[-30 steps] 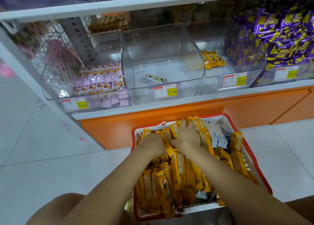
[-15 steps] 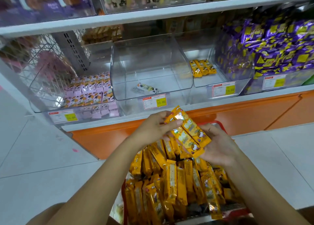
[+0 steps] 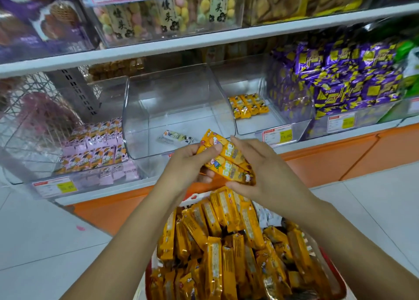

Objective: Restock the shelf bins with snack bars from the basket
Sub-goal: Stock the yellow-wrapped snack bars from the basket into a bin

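Observation:
A small stack of orange snack bars (image 3: 229, 161) is held between both hands just in front of the middle clear bin (image 3: 145, 123). My left hand (image 3: 188, 166) grips the stack's left end with thumb on top. My right hand (image 3: 260, 170) cups its right side, fingers curled under it. The middle bin holds one pale bar (image 3: 178, 137). The bin to its right (image 3: 297, 127) has a few orange bars (image 3: 248, 106) at the back. Below, the red basket (image 3: 341, 284) is piled with orange bars (image 3: 226, 243).
A left bin holds pink packets (image 3: 99, 145); a right bin is heaped with purple packets (image 3: 344, 77). The upper shelf (image 3: 204, 41) carries clear boxes of sweets and biscuits. Yellow price tags (image 3: 277, 136) line the shelf front. An orange base panel (image 3: 328, 154) meets the white tiled floor.
Both hands went from digging in the basket to lifting a stack of orange bars, which now sits higher and closer to the middle bin. The view has tilted up.

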Tool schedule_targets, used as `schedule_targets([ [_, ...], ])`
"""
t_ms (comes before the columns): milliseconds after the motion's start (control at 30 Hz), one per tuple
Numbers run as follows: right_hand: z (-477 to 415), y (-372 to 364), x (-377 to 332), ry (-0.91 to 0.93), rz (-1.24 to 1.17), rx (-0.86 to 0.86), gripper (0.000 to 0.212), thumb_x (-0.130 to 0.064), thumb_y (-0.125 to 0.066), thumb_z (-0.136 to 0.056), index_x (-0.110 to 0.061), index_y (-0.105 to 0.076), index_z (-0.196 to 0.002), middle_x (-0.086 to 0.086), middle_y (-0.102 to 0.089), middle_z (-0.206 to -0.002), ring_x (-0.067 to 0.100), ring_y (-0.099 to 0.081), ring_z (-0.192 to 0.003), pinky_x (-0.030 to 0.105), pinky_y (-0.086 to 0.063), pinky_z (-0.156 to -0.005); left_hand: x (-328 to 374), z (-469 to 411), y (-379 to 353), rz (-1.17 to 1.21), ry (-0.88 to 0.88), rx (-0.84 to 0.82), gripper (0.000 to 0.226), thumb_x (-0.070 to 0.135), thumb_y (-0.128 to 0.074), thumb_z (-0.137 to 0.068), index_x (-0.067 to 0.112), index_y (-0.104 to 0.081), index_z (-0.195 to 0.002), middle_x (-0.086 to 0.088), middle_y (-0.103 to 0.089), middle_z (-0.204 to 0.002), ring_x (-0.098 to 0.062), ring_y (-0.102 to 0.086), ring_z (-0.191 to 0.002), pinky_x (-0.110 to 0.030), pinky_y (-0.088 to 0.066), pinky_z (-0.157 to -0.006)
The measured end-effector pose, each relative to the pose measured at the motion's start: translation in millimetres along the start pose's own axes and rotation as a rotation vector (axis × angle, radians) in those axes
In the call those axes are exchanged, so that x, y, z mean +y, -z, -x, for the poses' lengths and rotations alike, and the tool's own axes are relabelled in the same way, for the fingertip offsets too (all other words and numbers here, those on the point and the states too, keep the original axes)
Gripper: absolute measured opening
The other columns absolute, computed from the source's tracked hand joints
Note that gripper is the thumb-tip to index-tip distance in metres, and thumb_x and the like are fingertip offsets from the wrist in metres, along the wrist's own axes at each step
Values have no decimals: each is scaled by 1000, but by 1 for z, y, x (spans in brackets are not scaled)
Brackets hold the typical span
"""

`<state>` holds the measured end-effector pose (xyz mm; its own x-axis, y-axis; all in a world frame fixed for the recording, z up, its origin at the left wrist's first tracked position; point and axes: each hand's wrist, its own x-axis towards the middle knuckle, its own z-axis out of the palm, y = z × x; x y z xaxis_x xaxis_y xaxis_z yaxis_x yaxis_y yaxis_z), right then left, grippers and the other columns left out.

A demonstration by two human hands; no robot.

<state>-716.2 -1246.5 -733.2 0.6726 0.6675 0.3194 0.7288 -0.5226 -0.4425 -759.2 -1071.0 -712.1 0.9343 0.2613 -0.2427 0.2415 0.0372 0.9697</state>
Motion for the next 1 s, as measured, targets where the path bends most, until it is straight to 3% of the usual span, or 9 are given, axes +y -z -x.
schedule_targets([
  [133, -26, 8, 0, 74, 199, 146, 82, -39, -64, -73, -12, -36, -146, 1, -50, -122, 15, -45, -107, 31, -50, -75, 14, -10, 0, 0, -99, 23, 26, 34, -61, -88, 10, -67, -80, -3, -66, -69, -9, -55, -54, -19, -46, -47],
  [300, -78, 46, 32, -286, -143, 256, 59, -30, -73, -71, -22, -52, -126, -5, -55, -105, 13, -54, -93, 31, -47, -82, 7, -28, 25, -540, -374, 301, 16, 36, -60, -90, 22, -67, -94, 10, -69, -90, -3, -61, -84, -21, -47, -78],
  [400, -120, 63, 74, -542, -61, 2, 26, -32, -69, -81, -14, -58, -96, 3, -53, -85, 18, -51, -86, 32, -42, -71, -2, -33, 35, -718, -312, 272, 15, 22, -59, -92, 18, -68, -103, 7, -67, -96, -8, -61, -93, -20, -44, -81],
  [500, -149, 56, 100, -675, -52, -364, 31, -37, -66, -83, -12, -51, -71, 4, -49, -68, 20, -51, -66, 27, -41, -56, -9, -37, 38, -836, -280, 216, 24, 23, -60, -91, 15, -68, -113, 3, -69, -107, -13, -63, -102, -24, -47, -89],
  [600, -168, 32, 107, -704, -44, -540, 30, -39, -66, -83, -12, -54, -80, 6, -53, -77, 19, -54, -68, 32, -54, -70, -10, -37, 38, -865, -282, 206, 26, 23, -59, -92, 17, -67, -115, 3, -67, -116, -13, -61, -107, -22, -45, -90],
  [767, -183, 1, 101, -651, 226, -571, 40, -48, -62, -83, -11, -51, -75, 10, -56, -93, 27, -58, -81, 34, -52, -79, -10, -39, 36, -911, -287, 189, 26, 25, -56, -93, 20, -67, -116, 4, -65, -120, -13, -59, -110, -19, -40, -86],
  [833, -184, -9, 99, -657, 240, -573, 47, -46, -61, -87, -1, -53, -98, 11, -51, -102, 31, -57, -90, 36, -49, -78, -11, -39, 38, -913, -289, 185, 26, 26, -56, -93, 20, -67, -115, 4, -65, -120, -12, -58, -109, -17, -39, -84],
  [900, -184, -20, 99, -689, 246, -601, 87, -46, -59, -90, 11, -19, -143, 16, -53, -117, 35, -56, -106, 37, -47, -84, -12, -40, 39, -926, -289, 178, 26, 26, -56, -93, 21, -67, -115, 4, -64, -120, -12, -58, -108, -17, -38, -82],
  [1000, -180, -31, 100, -731, 213, -578, 101, -41, -55, -94, 6, 20, -145, 22, -42, -143, 38, -46, -126, 40, -43, -100, -12, -41, 38, -942, -284, 167, 26, 25, -56, -93, 20, -66, -117, 3, -64, -120, -14, -58, -107, -18, -38, -81],
])
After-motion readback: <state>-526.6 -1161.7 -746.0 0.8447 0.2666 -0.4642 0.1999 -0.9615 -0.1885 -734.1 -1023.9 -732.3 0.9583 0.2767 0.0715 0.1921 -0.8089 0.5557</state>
